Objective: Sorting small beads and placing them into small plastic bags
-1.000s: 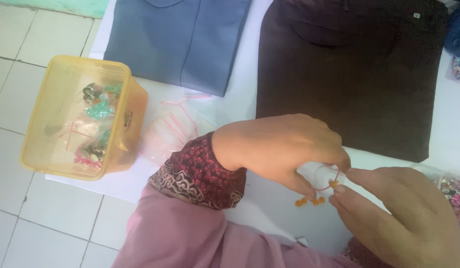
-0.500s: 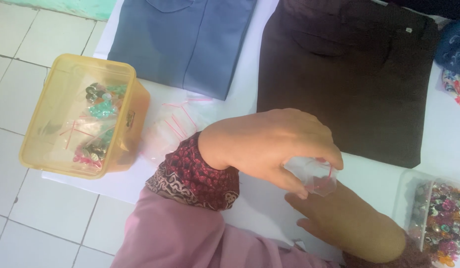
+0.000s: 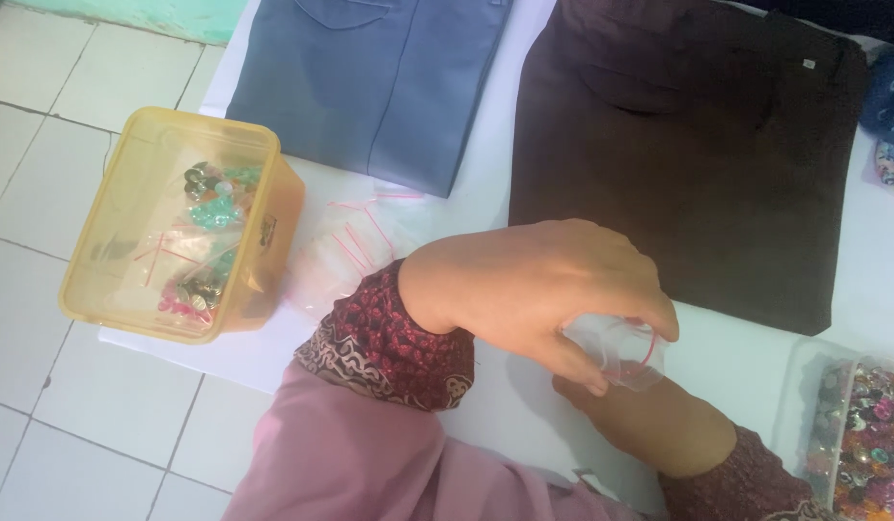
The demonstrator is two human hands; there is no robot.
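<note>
Nearest the camera, a pink sleeve with a dark red patterned cuff runs up from 6 o'clock to the left hand, which arches over the middle of the white worktop. Its grip is pinching a small clear plastic bag with a red zip line, thumb and fingertips pressed on the upper edge at about 4 o'clock of the frame. The right hand lies under and just behind it, mostly hidden; whether its grip is spread or pressed together cannot be told. The bag looks very light, thin, limp and a little slippery, so it would best be taken at the stiffer zip edge rather than the floppy body. At 3 to 4 o'clock a clear tray holds many small coloured pieces. At 9 o'clock a yellow plastic box holds filled little bags, and loose empty clear bags lie just beside it. Farther off, at 12 o'clock, a folded blue garment and, toward 1 o'clock, a folded dark brown garment lie flat.
</note>
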